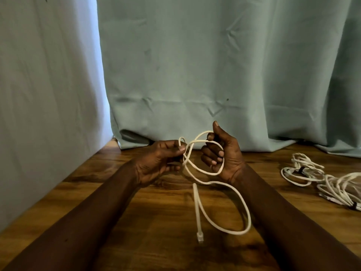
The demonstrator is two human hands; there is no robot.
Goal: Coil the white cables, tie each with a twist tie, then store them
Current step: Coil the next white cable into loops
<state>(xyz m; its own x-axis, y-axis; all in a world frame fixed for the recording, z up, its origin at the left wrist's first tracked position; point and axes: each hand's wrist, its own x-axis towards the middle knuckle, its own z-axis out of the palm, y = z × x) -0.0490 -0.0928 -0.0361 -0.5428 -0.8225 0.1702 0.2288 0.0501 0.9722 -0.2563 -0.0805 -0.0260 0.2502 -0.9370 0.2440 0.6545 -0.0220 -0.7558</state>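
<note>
From the head camera, a long thin white cable is being worked in mid-air above a dark-grained brown wooden tabletop, held up between both hands near the far edge of the table. The left hand pinches the cable between thumb and fingertips at the spot where several strands cross, the remaining fingers curled loosely beneath. The right hand faces palm inward with its fingers curled round a loop of the same cable, the thumb sticking straight up and free of it. From the crossing, the loose length drops to the table, sweeps out in one wide open loop towards the right forearm, then runs back to the middle, where it ends in a small clear plastic plug lying flat on the wood. Well apart on the right side of the table lie two more white cables: a smaller coiled bundle cinched with a dark twist tie, and just beside it, nearer the edge of view, a larger coiled bundle with another dark tie. A pale green fabric curtain hangs behind the table, its hem resting on the wood, and a lighter cloth panel closes off the left side
</note>
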